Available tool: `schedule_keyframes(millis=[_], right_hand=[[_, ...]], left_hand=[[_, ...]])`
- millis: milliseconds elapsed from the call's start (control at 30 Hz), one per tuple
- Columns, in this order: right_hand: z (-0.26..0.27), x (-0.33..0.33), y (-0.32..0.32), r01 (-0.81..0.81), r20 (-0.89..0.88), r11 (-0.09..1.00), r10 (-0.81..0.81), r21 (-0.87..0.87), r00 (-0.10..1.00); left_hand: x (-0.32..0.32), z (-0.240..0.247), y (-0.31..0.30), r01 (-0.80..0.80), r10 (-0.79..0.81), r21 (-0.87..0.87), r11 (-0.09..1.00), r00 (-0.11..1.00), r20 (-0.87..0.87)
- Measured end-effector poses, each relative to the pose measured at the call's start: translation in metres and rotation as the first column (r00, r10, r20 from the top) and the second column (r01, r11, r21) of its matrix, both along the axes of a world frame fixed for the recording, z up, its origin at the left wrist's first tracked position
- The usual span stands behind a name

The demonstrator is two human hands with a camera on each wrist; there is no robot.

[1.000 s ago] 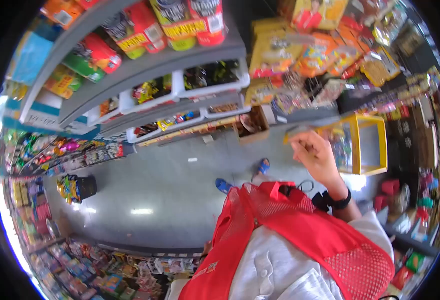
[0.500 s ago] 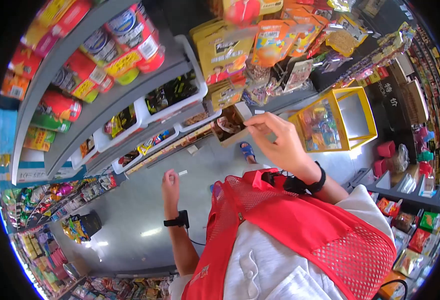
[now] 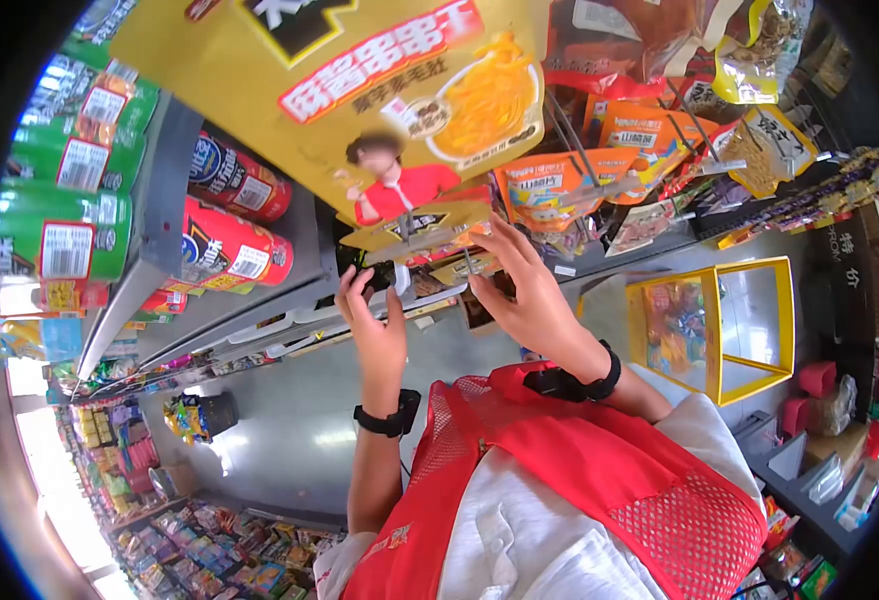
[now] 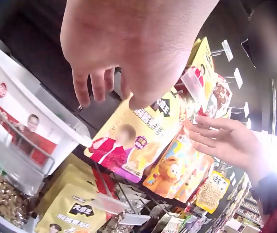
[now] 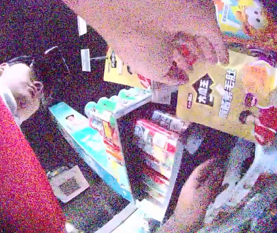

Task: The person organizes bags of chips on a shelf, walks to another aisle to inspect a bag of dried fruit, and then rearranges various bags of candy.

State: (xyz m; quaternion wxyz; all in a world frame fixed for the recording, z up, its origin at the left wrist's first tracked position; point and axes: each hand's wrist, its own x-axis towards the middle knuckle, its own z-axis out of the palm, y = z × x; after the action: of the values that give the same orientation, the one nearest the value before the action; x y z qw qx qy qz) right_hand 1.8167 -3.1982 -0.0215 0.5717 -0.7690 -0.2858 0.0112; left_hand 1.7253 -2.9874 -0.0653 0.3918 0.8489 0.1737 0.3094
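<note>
My left hand (image 3: 375, 325) is raised beside the shelf, fingers apart, just below a large gold snack bag (image 3: 320, 90) that hangs in front of me. In the left wrist view its fingers point down at the top of a gold bag (image 4: 138, 133). Across from it, my right hand (image 3: 530, 285) has its thumb and fingers spread at the lower gold bags (image 3: 415, 232), near a hook end. Seen from the left wrist, the right hand (image 4: 228, 141) shows straight fingers. In the grainy right wrist view its fingers overlap the edge of a gold bag (image 5: 216, 97).
Red cans (image 3: 235, 245) and green cans (image 3: 80, 235) fill the shelf at left. Orange snack bags (image 3: 560, 185) hang on hooks to the right. A yellow-framed bin (image 3: 710, 330) stands on the floor at right. A dark basket (image 3: 215, 412) sits farther off.
My left hand came into view and rose to the shelf. The right hand moved up toward the gold bags. The view has come closer, so the gold bag looms larger.
</note>
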Motion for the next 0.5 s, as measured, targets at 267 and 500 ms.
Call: schedule_keyframes(millis=[267, 500], right_hand=[[-0.008, 0.024, 0.006, -0.023, 0.005, 1.000, 0.023, -0.001, 1.000], [-0.006, 0.026, 0.020, 0.038, 0.014, 0.998, -0.038, 0.040, 0.999]], left_hand=[[0.028, -0.008, 0.016, 0.073, -0.069, 0.069, 0.995, 0.996, -0.057], [0.041, -0.001, 0.016, 0.173, -0.169, 0.169, 0.970, 0.985, -0.037]])
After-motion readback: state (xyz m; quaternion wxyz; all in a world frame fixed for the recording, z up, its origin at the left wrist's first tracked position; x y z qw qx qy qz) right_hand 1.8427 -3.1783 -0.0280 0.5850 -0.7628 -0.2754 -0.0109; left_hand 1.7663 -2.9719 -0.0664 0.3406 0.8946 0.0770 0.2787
